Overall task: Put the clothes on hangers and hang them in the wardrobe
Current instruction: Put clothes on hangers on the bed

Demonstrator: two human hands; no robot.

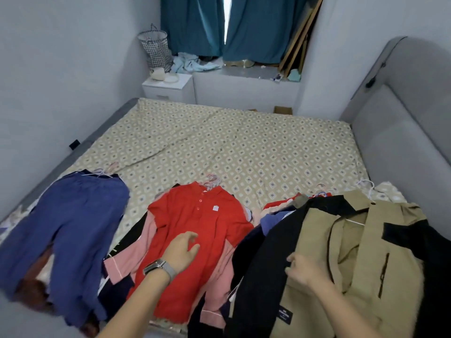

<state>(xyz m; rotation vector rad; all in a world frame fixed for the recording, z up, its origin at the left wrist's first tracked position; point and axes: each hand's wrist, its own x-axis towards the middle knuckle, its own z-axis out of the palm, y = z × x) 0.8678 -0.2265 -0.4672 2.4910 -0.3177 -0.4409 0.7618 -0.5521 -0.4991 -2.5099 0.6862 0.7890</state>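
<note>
1. The clothes lie in three piles along the near edge of the bed (219, 142): blue trousers (73, 215) on the left, a red polo (195, 228) topping the middle pile, and a tan coat (341, 264) over dark garments on the right.
2. Hanger hooks (212, 180) poke out above the polo's collar and above the other piles, so the top garments look already hung on hangers.
3. The left hand (181, 251), with a watch (159, 268) on its wrist, rests on the front of the polo, fingers loosely spread and gripping nothing.
4. The right hand (305, 272) lies at the edge of the coat where it meets a black garment (263, 252); its fingers curl against the cloth, but whether they pinch it I cannot tell.
5. Step in hand, as I judge it: hangering seems done, and a pile is being chosen or gathered for carrying.
6. The next move calls for reaching up to the hooks, bunching several in one grip, and lifting so the garments do not slide off.
7. The wardrobe is not in view; that means turning away from the bed.
8. Beyond the bed stand a white nightstand (168, 90), a basket (156, 50) and teal curtains (195, 25).
</note>
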